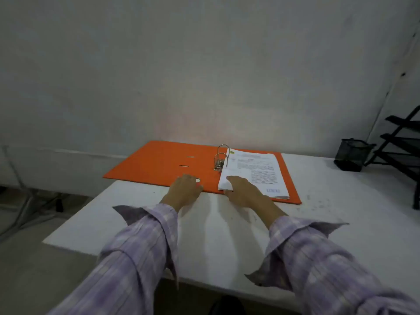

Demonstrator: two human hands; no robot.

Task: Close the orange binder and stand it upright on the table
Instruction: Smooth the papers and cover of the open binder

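Observation:
An orange binder [156, 162] lies open and flat at the far side of the white table [227, 235], its left cover hanging past the table's left edge. Metal rings [221, 156] stand up at its middle, and a stack of printed papers [256, 171] rests on its right half. My left hand [185, 188] lies on the near edge of the binder beside the spine's finger hole. My right hand [243, 189] touches the near left corner of the paper stack. Neither hand is closed around anything.
A black mesh pen cup [351, 154] stands at the table's far right, with a black tiered rack [406, 151] beside it. A grey wall [204, 64] rises just behind the binder. The floor shows to the left of the table.

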